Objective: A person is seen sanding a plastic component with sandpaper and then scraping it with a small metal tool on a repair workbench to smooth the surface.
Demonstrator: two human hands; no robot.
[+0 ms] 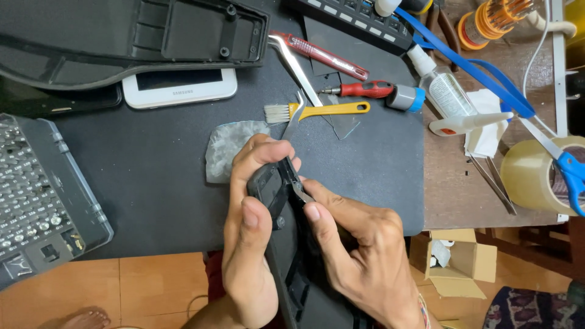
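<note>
Held part: a long black plastic casing (292, 256), stood on edge and running from the near edge of the view up to the near edge of the dark work mat (152, 164); its far end is rounded, with a small screw hole showing on its left face.
Where it is: in the near middle of the scene, between both hands, over the mat's near rim.
Left hand (250, 237): wrapped round the casing's far end from the left, fingers curled over the top, thumb pressed flat on the left face; closed firmly on the casing.
Right hand (359, 250): on the casing's right side, thumb pointing left against its upper edge, fingers folded beneath; it pinches a slim metal tool, seemingly tweezers (297, 122), whose tip points far.
Just beyond the hands: a crumpled grey cloth (228, 146) to the left, a small yellow-handled brush (317, 111) farther off.
Far middle: a red-handled screwdriver (362, 89) and a red utility knife (323, 56).
Far left: a white tablet (180, 87) under a large black housing (122, 36).
Left edge: an open case of screwdriver bits (42, 195).
Right: a clear squeeze bottle (448, 91), a roll of tape (536, 173), blue-handled scissors (570, 170).
</note>
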